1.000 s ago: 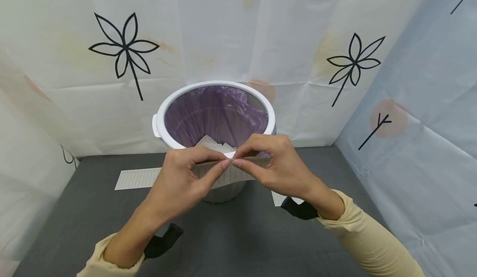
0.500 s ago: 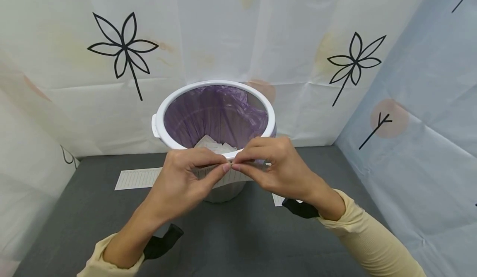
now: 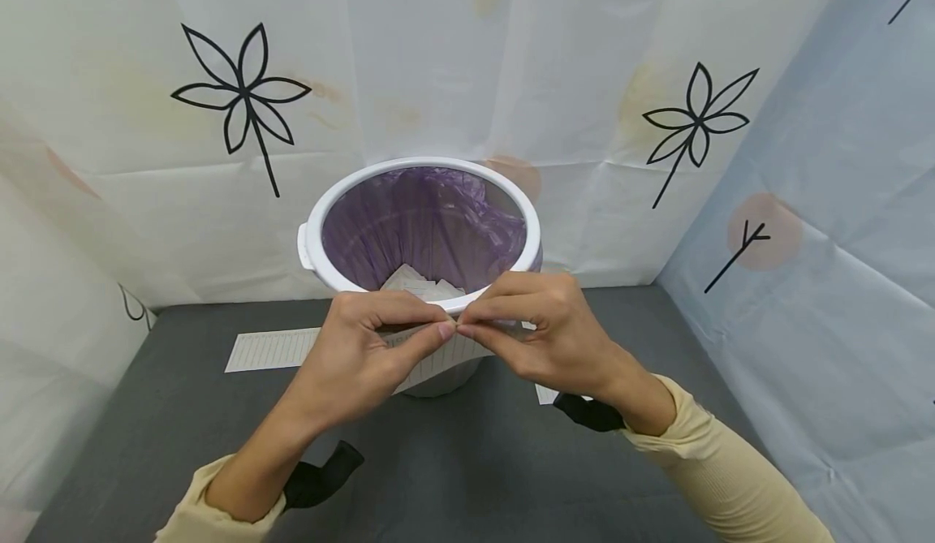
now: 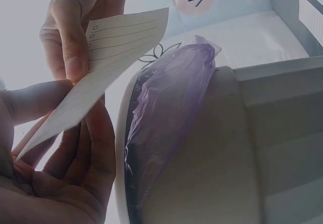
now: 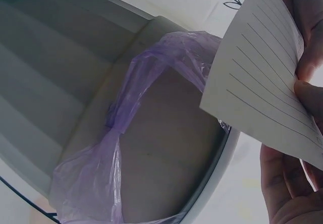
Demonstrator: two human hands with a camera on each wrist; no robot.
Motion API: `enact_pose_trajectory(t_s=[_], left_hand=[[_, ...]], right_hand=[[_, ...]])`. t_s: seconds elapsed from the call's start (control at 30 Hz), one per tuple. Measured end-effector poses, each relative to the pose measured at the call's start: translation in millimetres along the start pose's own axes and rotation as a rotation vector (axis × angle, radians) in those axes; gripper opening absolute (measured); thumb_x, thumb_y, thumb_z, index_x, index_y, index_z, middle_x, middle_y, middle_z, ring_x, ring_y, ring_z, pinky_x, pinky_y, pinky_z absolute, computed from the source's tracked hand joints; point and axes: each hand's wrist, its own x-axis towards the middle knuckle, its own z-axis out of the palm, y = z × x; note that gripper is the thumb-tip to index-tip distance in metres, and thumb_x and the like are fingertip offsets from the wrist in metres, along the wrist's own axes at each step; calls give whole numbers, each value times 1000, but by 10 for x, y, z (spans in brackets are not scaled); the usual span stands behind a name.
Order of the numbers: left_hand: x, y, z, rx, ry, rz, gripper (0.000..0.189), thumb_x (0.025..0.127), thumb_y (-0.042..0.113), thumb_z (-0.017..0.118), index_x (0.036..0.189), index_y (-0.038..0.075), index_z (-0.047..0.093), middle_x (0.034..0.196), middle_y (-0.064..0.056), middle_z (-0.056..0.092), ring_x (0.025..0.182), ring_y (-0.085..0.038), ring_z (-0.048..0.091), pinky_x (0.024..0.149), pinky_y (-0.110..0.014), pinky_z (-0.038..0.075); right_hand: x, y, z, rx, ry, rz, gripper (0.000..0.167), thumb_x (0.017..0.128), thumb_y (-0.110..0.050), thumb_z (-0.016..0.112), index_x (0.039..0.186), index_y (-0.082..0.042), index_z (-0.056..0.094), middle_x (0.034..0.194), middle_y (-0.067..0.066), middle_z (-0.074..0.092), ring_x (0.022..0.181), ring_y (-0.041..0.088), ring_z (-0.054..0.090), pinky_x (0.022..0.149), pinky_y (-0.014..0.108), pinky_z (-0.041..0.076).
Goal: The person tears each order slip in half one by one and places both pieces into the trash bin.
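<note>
In the head view, my left hand (image 3: pixel 365 356) and right hand (image 3: pixel 548 328) pinch a strip of lined paper (image 3: pixel 441 358) between thumbs and fingers. Their fingertips meet near the middle of its upper edge. The strip is in front of a white trash bin (image 3: pixel 316 243), just below the near rim. Both wrist views show the lined paper (image 4: pixel 108 67) bent slightly, in one piece as far as visible. A purple bag (image 3: pixel 424 226) lines the bin, and white paper pieces (image 3: pixel 420 283) lie inside it. My fingers hide parts of the strip.
A lined paper strip (image 3: pixel 270 350) lies on the dark grey table (image 3: pixel 453 478) to the left of the bin. Another paper piece (image 3: pixel 546 395) shows partly under my right wrist. Patterned white cloth (image 3: pixel 438 64) hangs behind the bin and at the sides.
Both hands have sunk slightly, uncovering more of the bin's near rim. The held strip has tilted, its left end now lower. Both hands keep their pinch on it.
</note>
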Motion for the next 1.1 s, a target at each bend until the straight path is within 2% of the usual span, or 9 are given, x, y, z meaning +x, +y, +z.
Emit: enact_pose_trajectory(t_s=[0.27, 0.43, 0.5, 0.57, 0.7, 0.9, 1.1], left_hand=[[-4, 4, -4, -38, 6, -76, 9, 90, 2, 76, 94, 7, 82, 89, 0, 76, 80, -13, 71, 74, -25, 56], [-6, 9, -6, -59, 25, -83, 7, 90, 1, 75, 93, 5, 81, 88, -2, 76, 79, -14, 71, 77, -25, 57], [-10, -3, -11, -71, 32, -90, 7, 90, 0, 75, 92, 3, 81, 87, -1, 76, 79, -15, 70, 79, -26, 57], [-14, -14, -18, -78, 40, -95, 8, 89, -2, 75, 92, 2, 80, 86, 0, 75, 78, -16, 70, 80, -27, 58], [-24, -36, -35, -76, 55, -101, 10, 88, -5, 75, 91, 3, 81, 85, 2, 74, 76, -16, 68, 77, -25, 57], [-28, -44, -44, -83, 65, -94, 12, 88, -6, 74, 92, 3, 80, 86, 0, 74, 76, -16, 68, 74, -24, 57], [-43, -42, -65, -76, 76, -118, 8, 89, -3, 74, 93, 1, 80, 87, -5, 75, 78, -16, 69, 76, -24, 57]], right_hand=[[-26, -5, 24, 21, 31, 6, 19, 76, 9, 81, 88, -5, 78, 83, 1, 73, 70, 8, 64, 56, 24, 49], [-34, -9, 34, 38, 62, 21, 2, 88, -3, 78, 88, -4, 78, 83, 1, 73, 71, 9, 65, 59, 24, 50], [-37, -12, 33, 49, 76, 36, 2, 89, -4, 77, 87, -4, 78, 83, 2, 73, 72, 10, 66, 60, 23, 50], [-39, -15, 28, 61, 86, 52, 3, 86, 0, 78, 87, -3, 78, 84, 3, 73, 73, 11, 67, 61, 23, 51], [-43, -21, 19, 76, 100, 77, 15, 78, 9, 80, 86, -3, 78, 84, 3, 73, 72, 10, 66, 61, 22, 51], [-50, -23, 13, 74, 118, 89, 15, 77, 9, 81, 85, -3, 78, 82, 2, 73, 70, 9, 64, 60, 23, 50], [-60, -23, -6, 64, 130, 113, 16, 77, 8, 81, 86, -4, 78, 81, 1, 72, 71, 10, 65, 62, 24, 52]])
